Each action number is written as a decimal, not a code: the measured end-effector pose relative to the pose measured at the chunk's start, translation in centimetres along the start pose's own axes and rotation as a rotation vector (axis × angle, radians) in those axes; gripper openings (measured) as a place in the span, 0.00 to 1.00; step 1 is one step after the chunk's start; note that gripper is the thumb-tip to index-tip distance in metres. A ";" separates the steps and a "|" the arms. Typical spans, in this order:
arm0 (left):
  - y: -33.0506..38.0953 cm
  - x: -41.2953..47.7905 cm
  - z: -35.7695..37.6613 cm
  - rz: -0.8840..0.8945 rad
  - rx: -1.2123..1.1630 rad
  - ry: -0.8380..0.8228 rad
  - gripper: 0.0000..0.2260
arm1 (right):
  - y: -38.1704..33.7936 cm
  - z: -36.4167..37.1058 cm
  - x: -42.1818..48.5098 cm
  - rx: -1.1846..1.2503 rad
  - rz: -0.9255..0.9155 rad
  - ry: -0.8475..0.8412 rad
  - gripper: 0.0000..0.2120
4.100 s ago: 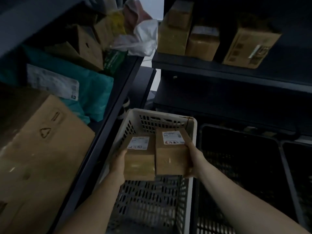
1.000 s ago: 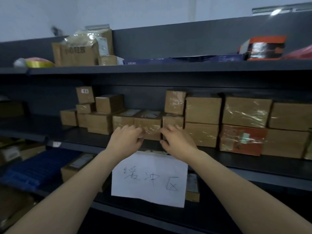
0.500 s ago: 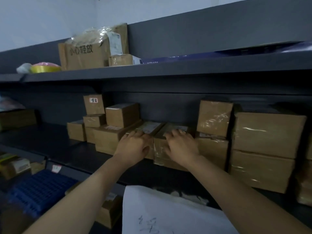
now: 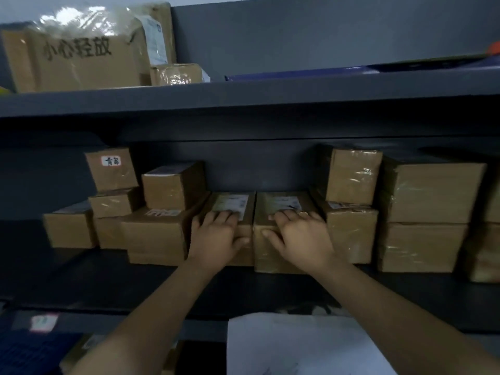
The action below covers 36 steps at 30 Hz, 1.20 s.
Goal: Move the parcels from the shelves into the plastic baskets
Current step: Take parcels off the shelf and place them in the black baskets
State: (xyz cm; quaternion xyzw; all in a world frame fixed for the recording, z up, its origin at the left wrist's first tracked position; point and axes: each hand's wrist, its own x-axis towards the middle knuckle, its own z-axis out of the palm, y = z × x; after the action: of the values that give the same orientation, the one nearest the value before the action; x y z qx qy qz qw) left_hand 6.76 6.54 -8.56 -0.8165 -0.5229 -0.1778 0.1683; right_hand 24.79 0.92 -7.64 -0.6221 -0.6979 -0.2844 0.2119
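Observation:
Two small brown cardboard parcels with white labels sit side by side on the dark middle shelf. My left hand lies over the front top edge of the left parcel, fingers on top and thumb on its front face. On the right parcel my right hand rests the same way, fingers curled over the top, thumb on the front. Both parcels still stand on the shelf. No plastic basket is in view.
More taped brown boxes are stacked left and right of the two parcels, tight against them. The upper shelf holds a large carton with handwriting. A white paper sign hangs from the shelf edge below my arms.
Four seconds ago I held two parcels over a white basket. Since then I have faced the shelf, and both hands have settled onto two labelled parcels while my head moved closer.

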 end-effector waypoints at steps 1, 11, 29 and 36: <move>-0.2 -0.7 -0.1 0.015 -0.009 0.018 0.27 | -0.5 -0.4 -0.4 0.005 0.021 0.016 0.20; -0.9 -6.5 -3.5 0.032 -0.297 0.318 0.15 | -3.0 -4.6 -4.6 0.099 0.089 0.153 0.20; 0.3 -8.6 -5.7 -0.563 -1.000 0.099 0.29 | -1.1 -6.9 -6.7 1.363 1.087 0.006 0.09; 1.1 -11.1 -6.1 -0.673 -1.216 0.205 0.38 | -0.8 -6.5 -8.4 1.545 1.150 -0.177 0.18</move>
State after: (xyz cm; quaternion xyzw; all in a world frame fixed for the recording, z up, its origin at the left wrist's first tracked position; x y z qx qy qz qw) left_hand 2.69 -5.56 -8.46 -0.5386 -0.5367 -0.5572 -0.3337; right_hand 24.80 -9.67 -8.34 -0.5771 -0.2946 0.4482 0.6159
